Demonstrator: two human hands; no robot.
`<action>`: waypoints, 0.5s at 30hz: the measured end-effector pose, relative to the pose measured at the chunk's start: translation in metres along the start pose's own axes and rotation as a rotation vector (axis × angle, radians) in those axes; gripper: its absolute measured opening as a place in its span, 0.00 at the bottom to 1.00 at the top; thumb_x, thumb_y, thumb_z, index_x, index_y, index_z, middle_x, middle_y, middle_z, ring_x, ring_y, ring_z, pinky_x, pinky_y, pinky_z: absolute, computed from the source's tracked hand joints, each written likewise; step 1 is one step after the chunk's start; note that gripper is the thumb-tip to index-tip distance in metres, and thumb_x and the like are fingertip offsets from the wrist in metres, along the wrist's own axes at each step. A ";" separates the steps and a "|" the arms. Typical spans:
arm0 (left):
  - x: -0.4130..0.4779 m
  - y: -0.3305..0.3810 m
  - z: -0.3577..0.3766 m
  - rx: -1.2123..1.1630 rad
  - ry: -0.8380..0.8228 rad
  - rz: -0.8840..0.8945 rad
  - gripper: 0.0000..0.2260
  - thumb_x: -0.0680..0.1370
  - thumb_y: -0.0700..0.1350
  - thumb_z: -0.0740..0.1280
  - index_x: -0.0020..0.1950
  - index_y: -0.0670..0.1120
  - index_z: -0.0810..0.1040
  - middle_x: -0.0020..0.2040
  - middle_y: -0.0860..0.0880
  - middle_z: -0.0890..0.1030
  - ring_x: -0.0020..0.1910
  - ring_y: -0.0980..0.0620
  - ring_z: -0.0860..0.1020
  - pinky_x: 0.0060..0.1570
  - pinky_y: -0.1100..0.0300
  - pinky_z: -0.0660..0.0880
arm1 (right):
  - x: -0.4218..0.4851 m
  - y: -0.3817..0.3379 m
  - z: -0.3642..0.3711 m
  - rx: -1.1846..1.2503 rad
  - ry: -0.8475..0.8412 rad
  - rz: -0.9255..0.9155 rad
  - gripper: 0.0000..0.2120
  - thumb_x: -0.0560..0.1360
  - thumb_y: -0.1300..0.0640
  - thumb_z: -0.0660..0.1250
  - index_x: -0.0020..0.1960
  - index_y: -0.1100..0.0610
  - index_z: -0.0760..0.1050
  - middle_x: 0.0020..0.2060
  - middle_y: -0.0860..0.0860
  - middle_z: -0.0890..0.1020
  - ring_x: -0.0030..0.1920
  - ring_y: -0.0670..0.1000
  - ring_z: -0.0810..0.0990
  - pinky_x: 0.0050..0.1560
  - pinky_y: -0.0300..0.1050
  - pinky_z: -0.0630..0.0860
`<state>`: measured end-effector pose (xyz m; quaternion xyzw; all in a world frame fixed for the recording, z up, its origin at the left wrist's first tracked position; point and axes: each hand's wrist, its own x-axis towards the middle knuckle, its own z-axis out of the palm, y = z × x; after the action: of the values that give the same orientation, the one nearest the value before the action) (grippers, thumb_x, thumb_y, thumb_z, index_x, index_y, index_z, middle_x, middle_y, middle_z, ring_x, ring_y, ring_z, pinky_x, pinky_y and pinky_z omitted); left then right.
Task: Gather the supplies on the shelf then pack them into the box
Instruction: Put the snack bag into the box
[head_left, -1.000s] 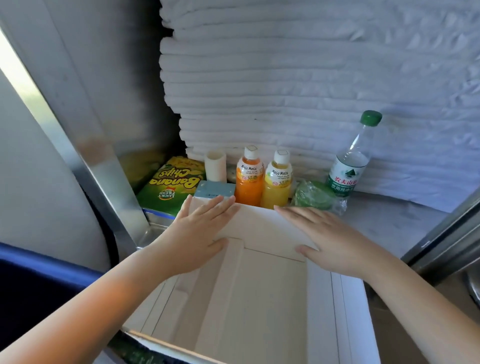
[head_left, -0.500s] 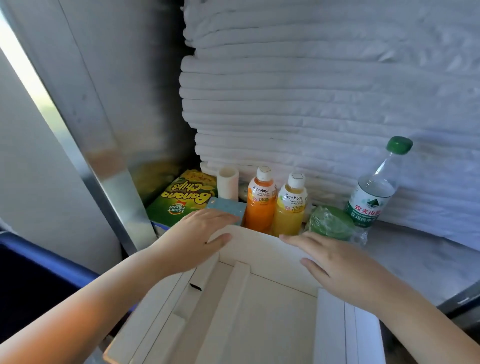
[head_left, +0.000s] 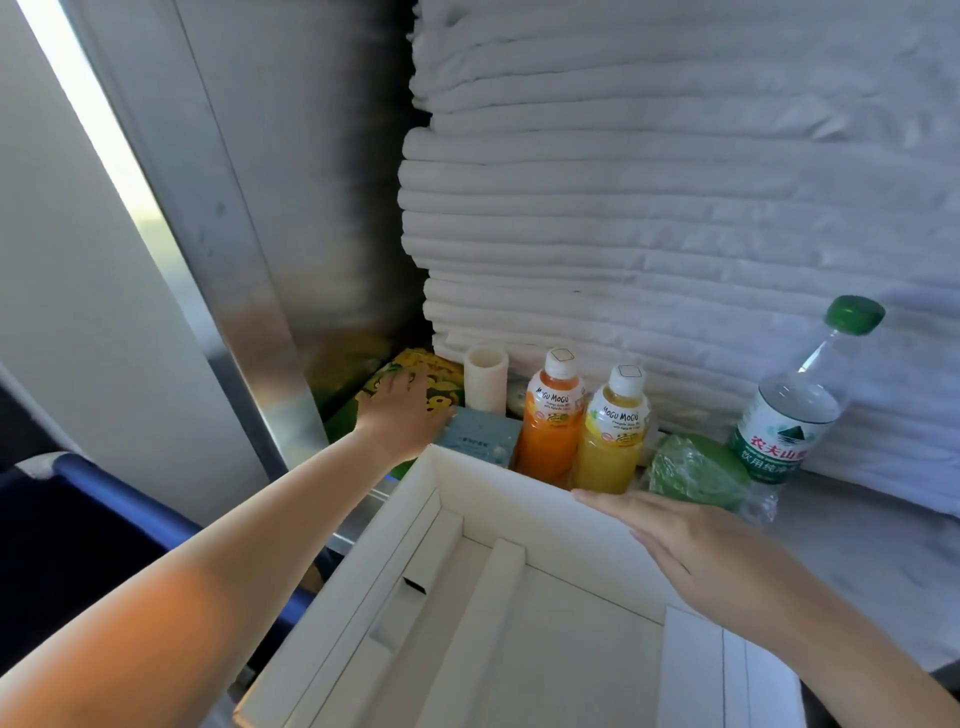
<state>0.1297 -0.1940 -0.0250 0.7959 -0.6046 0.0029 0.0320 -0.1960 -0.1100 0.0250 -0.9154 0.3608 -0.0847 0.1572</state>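
we log: white cardboard box nearest | behind it, left to right: pale-blue small carton, orange juice bottle, yellow juice bottle, green wrapped bundle, clear water bottle | cream cylinder seemingly behind carton | folded white cloth stack rearmost

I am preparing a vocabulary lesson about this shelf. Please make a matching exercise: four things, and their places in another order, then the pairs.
1 banana chips bag
2 orange Mogu Mogu bottle
3 water bottle
4 cardboard box

a green cap, far right
b open, nearest the camera
c under the left hand
d directly left of the yellow Mogu Mogu bottle

Pairs: 1-c, 2-d, 3-a, 4-b
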 end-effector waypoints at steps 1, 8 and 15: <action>0.003 0.000 0.004 0.019 -0.013 -0.020 0.32 0.78 0.64 0.51 0.76 0.48 0.49 0.76 0.45 0.55 0.74 0.44 0.55 0.68 0.42 0.61 | 0.000 0.000 0.000 -0.001 0.001 -0.001 0.32 0.81 0.61 0.55 0.65 0.26 0.46 0.60 0.25 0.65 0.60 0.46 0.75 0.56 0.40 0.73; 0.021 -0.007 0.012 0.029 -0.071 -0.107 0.36 0.76 0.69 0.48 0.77 0.48 0.50 0.77 0.45 0.52 0.75 0.41 0.53 0.68 0.39 0.57 | -0.002 -0.002 -0.002 0.034 0.027 0.018 0.30 0.81 0.59 0.55 0.64 0.25 0.48 0.65 0.32 0.70 0.60 0.45 0.75 0.56 0.41 0.73; 0.026 -0.013 0.010 0.000 -0.122 -0.139 0.43 0.71 0.73 0.52 0.77 0.49 0.45 0.78 0.44 0.49 0.75 0.40 0.50 0.69 0.38 0.54 | -0.001 -0.002 -0.003 0.044 0.010 0.035 0.30 0.81 0.59 0.55 0.64 0.24 0.49 0.65 0.32 0.69 0.60 0.44 0.75 0.57 0.42 0.73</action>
<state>0.1490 -0.2166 -0.0348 0.8346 -0.5487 -0.0479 -0.0048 -0.1960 -0.1084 0.0282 -0.9049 0.3755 -0.0943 0.1767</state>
